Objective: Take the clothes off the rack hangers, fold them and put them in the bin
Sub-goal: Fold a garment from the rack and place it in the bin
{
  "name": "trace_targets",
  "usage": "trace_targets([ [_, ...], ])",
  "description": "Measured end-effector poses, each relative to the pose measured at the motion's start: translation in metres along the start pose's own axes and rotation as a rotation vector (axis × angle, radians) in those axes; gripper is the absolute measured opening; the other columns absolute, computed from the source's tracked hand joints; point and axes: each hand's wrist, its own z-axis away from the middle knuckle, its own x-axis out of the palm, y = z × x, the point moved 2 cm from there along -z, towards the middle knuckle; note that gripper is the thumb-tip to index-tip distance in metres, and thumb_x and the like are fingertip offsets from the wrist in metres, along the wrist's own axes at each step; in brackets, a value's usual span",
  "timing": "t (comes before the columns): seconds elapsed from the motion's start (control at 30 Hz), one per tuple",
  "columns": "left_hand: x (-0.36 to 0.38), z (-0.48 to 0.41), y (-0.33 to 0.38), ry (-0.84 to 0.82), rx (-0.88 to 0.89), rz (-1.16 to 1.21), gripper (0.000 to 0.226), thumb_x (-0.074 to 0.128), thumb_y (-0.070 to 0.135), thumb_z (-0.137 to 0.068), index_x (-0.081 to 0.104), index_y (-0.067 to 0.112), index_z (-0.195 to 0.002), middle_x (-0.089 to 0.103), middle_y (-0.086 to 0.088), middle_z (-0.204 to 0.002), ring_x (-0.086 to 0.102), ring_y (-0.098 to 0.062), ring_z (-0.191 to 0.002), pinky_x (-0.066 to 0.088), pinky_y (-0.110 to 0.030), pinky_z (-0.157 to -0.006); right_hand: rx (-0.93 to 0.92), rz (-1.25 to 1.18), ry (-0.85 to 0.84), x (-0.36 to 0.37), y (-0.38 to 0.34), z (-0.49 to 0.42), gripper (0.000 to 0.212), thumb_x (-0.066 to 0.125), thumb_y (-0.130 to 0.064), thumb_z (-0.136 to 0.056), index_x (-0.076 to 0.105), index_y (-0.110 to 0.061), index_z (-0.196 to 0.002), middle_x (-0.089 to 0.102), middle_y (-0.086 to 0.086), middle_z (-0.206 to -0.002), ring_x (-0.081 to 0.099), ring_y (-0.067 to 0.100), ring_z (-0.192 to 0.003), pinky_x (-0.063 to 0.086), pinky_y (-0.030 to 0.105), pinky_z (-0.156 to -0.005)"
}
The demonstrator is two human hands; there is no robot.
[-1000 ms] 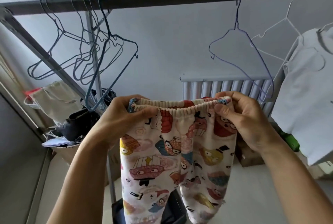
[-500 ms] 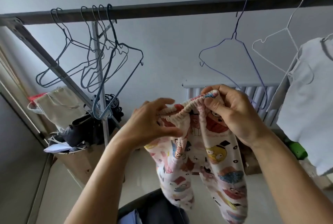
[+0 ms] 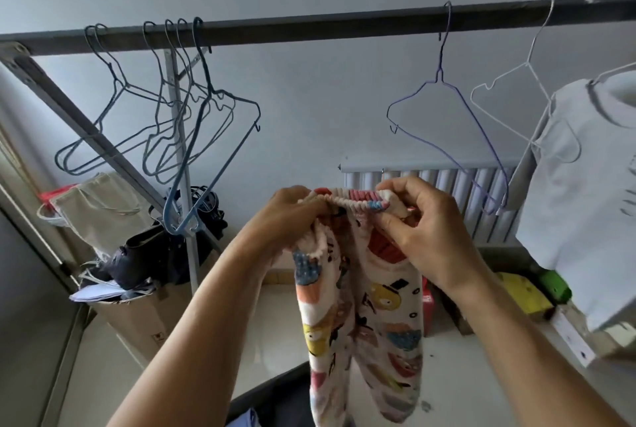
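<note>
White fluffy pants (image 3: 361,306) with bright cartoon pictures hang in the air in front of the person, below the rack bar (image 3: 309,26) and off any hanger. The stretchy top band (image 3: 347,199) is bunched up and folded over, and the two legs hang down together.

The left hand (image 3: 292,216) grips the left end of the band, with its fingers curled over the cloth. The right hand (image 3: 420,227) pinches the right end between thumb and fingers. The two hands are close together, with only a short bit of band between them.

Under the pants, at the bottom edge, the dark rim of the bin (image 3: 275,392) shows, with a bit of blue cloth (image 3: 244,419) in it.

On the bar, to the right of the hands, hangs a bare purple hanger (image 3: 447,124). Next to it is a bare white hanger (image 3: 516,93). Further right, a white T-shirt (image 3: 585,203) is on another hanger. On the left end of the bar a bunch of bare blue hangers (image 3: 192,124) hang close together.

Behind the hands, a white radiator (image 3: 447,182) is on the wall. On the left, a dark bag (image 3: 148,254) sits on top of a cardboard box (image 3: 137,320), and a beige bag (image 3: 99,206) is just behind it. On the right, low down, are a yellow thing (image 3: 523,292) and a green thing (image 3: 554,284); I cannot tell what they are.
</note>
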Motion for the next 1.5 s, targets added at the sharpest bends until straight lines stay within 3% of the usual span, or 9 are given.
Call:
trace_targets([
  [0.33,0.011,0.006,-0.007,0.300,0.034,0.349,0.015,0.051,0.013,-0.091,0.059,0.022,-0.100,0.068,-0.007,-0.081,0.064,-0.018,-0.064,0.047,-0.026,-0.050,0.004,-0.357,-0.109,0.037,-0.016,0.036,0.025,0.068,-0.021,-0.090,0.055,-0.022,-0.111,0.068,-0.003,-0.103,0.068,0.016,-0.093,0.060,0.042,-0.076],
  [0.47,0.007,0.013,-0.004,0.390,0.075,0.415,0.019,0.047,0.008,-0.092,0.058,0.022,-0.098,0.066,-0.011,-0.078,0.062,-0.020,-0.060,0.049,-0.030,-0.053,0.004,-0.379,-0.224,0.052,-0.017,0.043,0.075,0.083,-0.031,-0.071,0.035,-0.037,-0.129,0.063,-0.019,-0.114,0.064,0.002,-0.108,0.056,0.024,-0.087],
  [0.6,0.004,0.026,0.003,0.289,0.148,0.565,0.014,0.049,0.011,-0.096,0.059,0.008,-0.104,0.063,-0.009,-0.074,0.059,-0.013,-0.049,0.051,-0.028,-0.051,0.019,-0.418,-0.027,0.052,-0.021,0.030,0.055,0.065,-0.007,-0.090,0.039,-0.022,-0.137,0.064,-0.006,-0.115,0.066,0.002,-0.101,0.055,0.019,-0.079],
  [0.73,-0.010,0.025,-0.017,0.204,0.305,0.272,0.062,0.066,0.064,-0.074,0.057,0.026,-0.122,0.066,0.005,-0.110,0.064,-0.007,-0.093,0.049,-0.024,-0.072,0.161,-0.591,0.068,0.034,-0.017,0.000,0.037,0.053,0.002,-0.092,0.057,-0.022,-0.119,0.073,-0.003,-0.096,0.069,0.011,-0.090,0.055,0.026,-0.075],
  [0.8,-0.007,0.025,-0.028,0.029,0.318,0.169,0.074,0.078,0.059,-0.068,0.054,0.024,-0.129,0.064,-0.002,-0.122,0.064,-0.014,-0.108,0.054,-0.023,-0.079,0.209,-0.722,0.045,0.028,-0.016,-0.014,0.035,0.048,0.006,-0.092,0.060,-0.016,-0.116,0.074,0.003,-0.092,0.070,0.018,-0.090,0.055,0.029,-0.075],
  [0.97,0.007,0.026,-0.026,-0.055,0.329,0.267,0.014,0.071,0.031,-0.084,0.077,0.020,-0.092,0.077,-0.007,-0.095,0.073,-0.025,-0.086,0.059,-0.041,-0.081,0.195,-0.706,-0.057,0.012,-0.016,-0.034,0.034,0.047,0.004,-0.092,0.059,-0.005,-0.122,0.071,0.017,-0.101,0.069,0.029,-0.095,0.056,0.035,-0.077],
  [1.17,0.014,0.018,-0.003,-0.055,0.329,0.409,0.022,0.060,0.031,-0.088,0.079,0.020,-0.083,0.076,-0.012,-0.091,0.072,-0.028,-0.080,0.059,-0.042,-0.079,0.140,-0.640,-0.146,-0.016,-0.009,-0.033,0.022,0.053,-0.025,-0.094,0.068,-0.010,-0.101,0.073,0.008,-0.085,0.069,0.020,-0.080,0.053,0.030,-0.071],
  [1.3,0.014,0.015,0.012,-0.003,0.284,0.489,0.026,0.059,0.025,-0.095,0.075,0.013,-0.078,0.075,-0.014,-0.083,0.072,-0.026,-0.072,0.060,-0.036,-0.069,0.186,-0.535,-0.315,-0.013,0.015,-0.012,0.077,0.072,-0.071,-0.062,0.066,-0.011,-0.109,0.069,0.024,-0.101,0.068,0.038,-0.094,0.055,0.048,-0.082],
  [1.5,-0.003,0.014,0.024,0.067,0.215,0.583,0.021,0.060,0.025,-0.094,0.069,0.008,-0.088,0.076,-0.010,-0.080,0.073,-0.024,-0.070,0.062,-0.037,-0.067,0.333,-0.560,-0.479,0.007,0.034,0.027,0.052,0.088,-0.046,-0.056,0.076,-0.018,-0.098,0.073,0.016,-0.108,0.068,0.034,-0.104,0.055,0.046,-0.092],
])
